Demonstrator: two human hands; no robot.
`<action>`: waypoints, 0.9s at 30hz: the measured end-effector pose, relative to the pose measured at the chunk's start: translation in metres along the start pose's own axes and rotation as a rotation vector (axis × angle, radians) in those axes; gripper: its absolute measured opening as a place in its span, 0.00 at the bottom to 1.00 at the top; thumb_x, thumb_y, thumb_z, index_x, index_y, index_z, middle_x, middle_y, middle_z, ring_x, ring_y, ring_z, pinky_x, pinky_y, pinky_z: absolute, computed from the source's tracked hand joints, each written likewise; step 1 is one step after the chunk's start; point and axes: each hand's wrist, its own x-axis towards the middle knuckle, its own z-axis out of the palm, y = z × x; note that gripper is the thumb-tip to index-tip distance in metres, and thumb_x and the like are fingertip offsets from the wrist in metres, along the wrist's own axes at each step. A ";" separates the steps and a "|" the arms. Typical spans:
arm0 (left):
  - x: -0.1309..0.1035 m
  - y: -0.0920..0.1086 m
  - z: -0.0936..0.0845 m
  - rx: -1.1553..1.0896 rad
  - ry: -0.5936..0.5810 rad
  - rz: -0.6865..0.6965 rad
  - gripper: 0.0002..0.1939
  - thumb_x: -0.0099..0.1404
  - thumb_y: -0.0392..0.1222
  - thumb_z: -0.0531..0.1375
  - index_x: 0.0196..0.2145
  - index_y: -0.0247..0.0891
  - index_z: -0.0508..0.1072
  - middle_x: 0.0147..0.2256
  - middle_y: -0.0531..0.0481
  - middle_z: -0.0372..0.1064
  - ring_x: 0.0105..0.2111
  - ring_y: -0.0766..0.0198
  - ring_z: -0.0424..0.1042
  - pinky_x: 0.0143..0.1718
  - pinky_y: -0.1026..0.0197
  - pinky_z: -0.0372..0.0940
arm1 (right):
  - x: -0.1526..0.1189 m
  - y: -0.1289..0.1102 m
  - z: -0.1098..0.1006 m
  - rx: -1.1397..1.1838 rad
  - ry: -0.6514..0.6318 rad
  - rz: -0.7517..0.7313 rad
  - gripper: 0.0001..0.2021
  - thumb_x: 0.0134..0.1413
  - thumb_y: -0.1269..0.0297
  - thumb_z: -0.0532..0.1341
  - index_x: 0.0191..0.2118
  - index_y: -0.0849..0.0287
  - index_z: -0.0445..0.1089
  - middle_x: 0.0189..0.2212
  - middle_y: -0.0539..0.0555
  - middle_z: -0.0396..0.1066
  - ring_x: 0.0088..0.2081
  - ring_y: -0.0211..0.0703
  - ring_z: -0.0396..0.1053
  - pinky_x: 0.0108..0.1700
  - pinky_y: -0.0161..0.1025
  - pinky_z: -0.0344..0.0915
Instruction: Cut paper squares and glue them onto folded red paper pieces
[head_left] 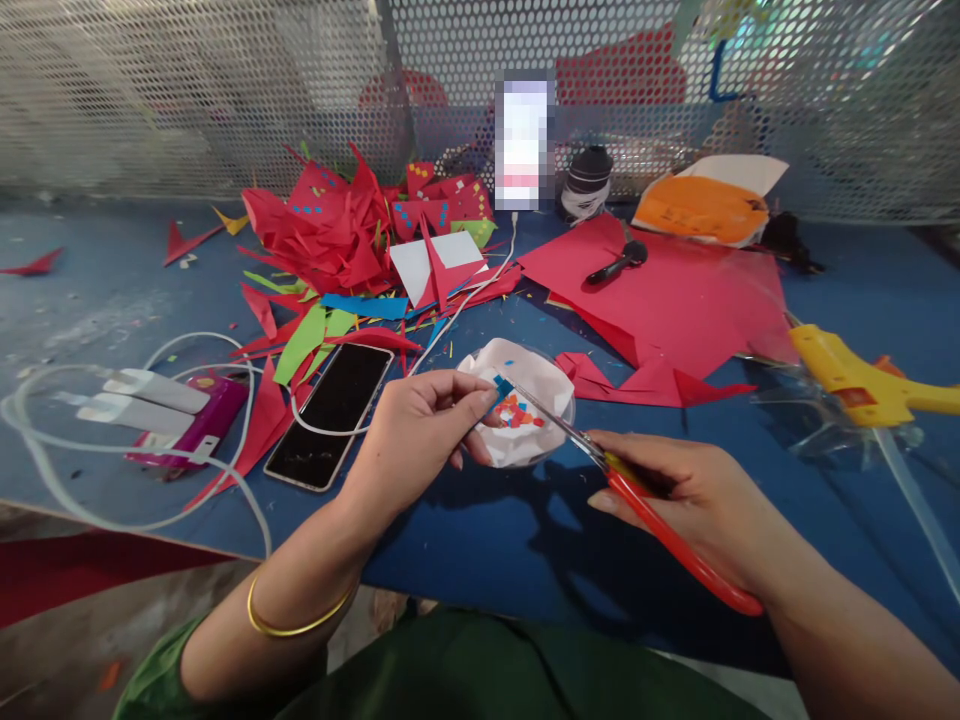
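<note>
Between thumb and fingertips, my left hand pinches a small piece of blue paper. My right hand grips red-handled scissors, whose narrow metal blades point up and left to the blue piece. Whether the blades are touching it I cannot tell. Beneath both lies a shallow dish lined with white paper, holding small orange, red and blue paper bits. Part of the dish is hidden behind my left fingers.
Left of the dish are a dark phone, a purple box and white cables. Red paper scraps pile up behind. Large red sheets lie back right, near a yellow glue gun. A perforated metal screen borders the table.
</note>
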 end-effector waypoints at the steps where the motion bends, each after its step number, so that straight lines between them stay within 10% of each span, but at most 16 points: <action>1: 0.000 0.001 0.000 0.001 0.001 -0.007 0.05 0.63 0.36 0.62 0.30 0.32 0.76 0.24 0.52 0.76 0.15 0.74 0.69 0.14 0.75 0.58 | 0.000 -0.001 -0.001 -0.001 0.009 0.010 0.23 0.48 0.49 0.68 0.48 0.54 0.78 0.41 0.54 0.80 0.36 0.48 0.77 0.38 0.40 0.75; 27: 0.000 -0.002 0.000 0.022 0.023 -0.011 0.06 0.63 0.41 0.63 0.33 0.35 0.77 0.25 0.50 0.76 0.16 0.72 0.70 0.15 0.72 0.59 | -0.001 -0.007 -0.003 -0.117 -0.077 -0.108 0.21 0.53 0.54 0.67 0.54 0.49 0.74 0.34 0.49 0.75 0.32 0.40 0.72 0.36 0.36 0.71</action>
